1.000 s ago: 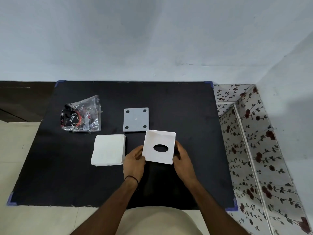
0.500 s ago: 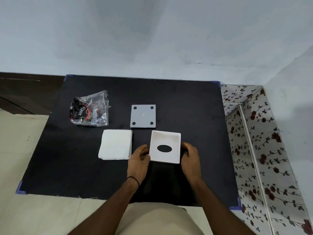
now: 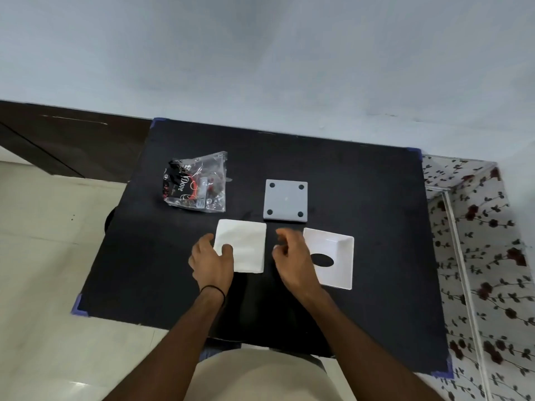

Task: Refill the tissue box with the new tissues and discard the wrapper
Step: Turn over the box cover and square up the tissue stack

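Observation:
A white stack of tissues (image 3: 246, 244) lies on the black table (image 3: 376, 198), left of centre. My left hand (image 3: 212, 263) grips the stack's near left corner, thumb on top. The white tissue box shell (image 3: 340, 246) lies upside down at the right, its oval slot showing against the table. My right hand (image 3: 292, 256) hovers between the stack and the shell, fingers curled and apart, holding nothing; it covers the shell's left edge. The box's grey base plate (image 3: 285, 204) lies flat behind them. The crumpled clear wrapper (image 3: 197, 183) sits at the back left.
The table stands against a pale wall. A floral-patterned surface (image 3: 477, 241) runs along its right side and pale floor tiles (image 3: 43, 241) lie to the left. My lap is at the table's near edge.
Both hands have let go of the box shell, which now rests on the table. My left hand moved left onto the tissue stack; my right hand moved left off the shell.

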